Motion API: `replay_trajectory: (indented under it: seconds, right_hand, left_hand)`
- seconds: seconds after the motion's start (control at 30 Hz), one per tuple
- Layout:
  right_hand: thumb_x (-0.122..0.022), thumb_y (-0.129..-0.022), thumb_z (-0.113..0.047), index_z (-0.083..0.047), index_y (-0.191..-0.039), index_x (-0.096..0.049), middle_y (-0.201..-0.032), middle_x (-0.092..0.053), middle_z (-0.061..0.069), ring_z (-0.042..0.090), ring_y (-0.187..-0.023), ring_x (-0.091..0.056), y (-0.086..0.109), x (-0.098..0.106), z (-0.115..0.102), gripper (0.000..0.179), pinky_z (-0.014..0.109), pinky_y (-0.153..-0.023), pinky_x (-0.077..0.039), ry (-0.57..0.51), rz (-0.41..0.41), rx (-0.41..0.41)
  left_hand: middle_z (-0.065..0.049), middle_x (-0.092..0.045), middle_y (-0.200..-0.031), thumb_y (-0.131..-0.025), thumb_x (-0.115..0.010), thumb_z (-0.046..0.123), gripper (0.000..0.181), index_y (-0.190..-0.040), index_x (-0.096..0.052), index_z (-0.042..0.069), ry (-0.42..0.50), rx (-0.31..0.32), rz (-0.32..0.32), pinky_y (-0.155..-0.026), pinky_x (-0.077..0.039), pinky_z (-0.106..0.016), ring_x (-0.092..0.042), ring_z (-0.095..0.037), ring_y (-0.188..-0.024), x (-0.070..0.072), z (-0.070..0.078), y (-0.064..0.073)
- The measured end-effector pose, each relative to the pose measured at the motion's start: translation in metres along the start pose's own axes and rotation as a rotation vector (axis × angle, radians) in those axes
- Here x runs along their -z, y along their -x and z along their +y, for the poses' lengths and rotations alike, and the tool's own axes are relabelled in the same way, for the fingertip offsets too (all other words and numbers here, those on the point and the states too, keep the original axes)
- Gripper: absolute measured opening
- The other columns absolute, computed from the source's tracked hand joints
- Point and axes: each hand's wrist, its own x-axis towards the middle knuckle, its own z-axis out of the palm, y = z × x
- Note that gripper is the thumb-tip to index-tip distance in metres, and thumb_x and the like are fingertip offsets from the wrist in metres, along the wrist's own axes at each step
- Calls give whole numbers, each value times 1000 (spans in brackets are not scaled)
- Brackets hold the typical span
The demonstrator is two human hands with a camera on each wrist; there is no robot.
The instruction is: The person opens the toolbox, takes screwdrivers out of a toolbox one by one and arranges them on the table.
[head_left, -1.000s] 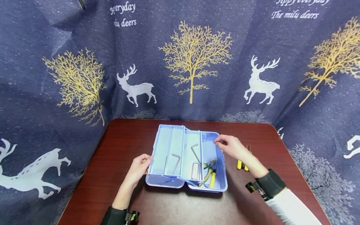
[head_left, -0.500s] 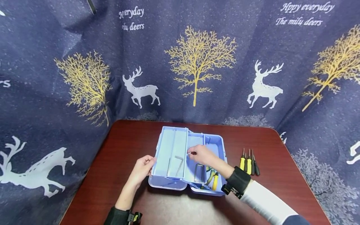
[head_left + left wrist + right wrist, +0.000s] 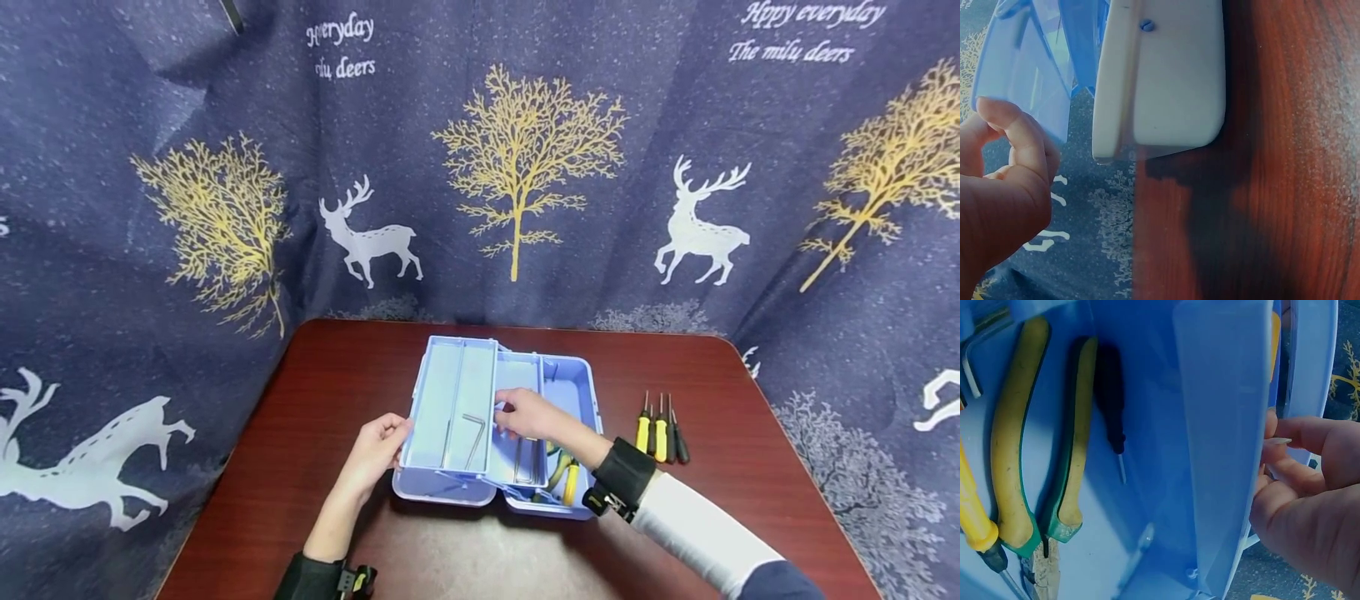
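An opened blue toolbox (image 3: 592, 400) stands on the table with its trays fanned out. My left hand (image 3: 377, 446) pinches the left rim of the upper tray (image 3: 1029, 75). Into the middle tray (image 3: 517, 362) reaches my right hand (image 3: 528, 414), its fingers bent; the tray wall hides the fingertips in the right wrist view, so a hold cannot be seen. An L-shaped hex key (image 3: 474, 429) lies in the upper tray. Metal rods (image 3: 517, 461) lie at the middle tray's near end. The bottom compartment holds pliers (image 3: 1013, 431), a yellow screwdriver (image 3: 972, 506) and a black screwdriver (image 3: 1110, 394).
Several screwdrivers (image 3: 661, 437) with yellow or black handles lie on the dark red table (image 3: 337, 367) right of the box. A blue curtain (image 3: 450, 108) printed with deer and trees hangs behind the table.
My right hand has moved left from the box's right edge into the middle tray, where it now covers the spot of an L-shaped key. My left hand keeps its hold on the rim.
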Motion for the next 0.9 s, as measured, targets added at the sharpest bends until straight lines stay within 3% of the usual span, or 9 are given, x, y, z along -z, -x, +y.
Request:
replay_trajectory:
  seconds: [0.13, 0.33, 0.67, 0.9]
  right_hand:
    - [-58, -96, -4, -9, -85, -62, -63, -63, -2, 10, -54, -58, -1, -3, -3, 13, 22, -50, -41, 80, 31, -3]
    - [-61, -100, -9, -10, -89, -65, -62, -64, -4, 10, -54, -60, 1, -8, -9, 11, 23, -51, -43, 146, 67, -35]
    - [-72, -95, -11, -10, -83, -66, -72, -58, -3, 12, -64, -51, 0, -9, -12, 13, 26, -58, -43, 267, 175, -36]
    - [-74, -91, -9, -7, -89, -64, -80, -61, 2, 16, -73, -53, 0, -7, -16, 10, 32, -66, -48, 299, 166, -71]
  left_hand:
    - [-1, -56, -64, -105, -60, 13, 22, -97, -61, -8, 7, 7, 2, -50, -46, -21, -49, -8, -52, 0, -1, 1]
    - [-1, -56, -64, -105, -59, 12, 21, -96, -61, -7, 0, 7, 1, -50, -46, -21, -49, -8, -52, 0, -1, 1]
    - [-1, -56, -64, -105, -60, 13, 23, -96, -61, -8, -14, -8, 4, -49, -46, -20, -49, -8, -52, -1, -1, 0]
    - [0, -57, -64, -105, -60, 14, 23, -96, -61, -7, -8, -7, 10, -49, -46, -20, -49, -7, -52, -2, -1, 1]
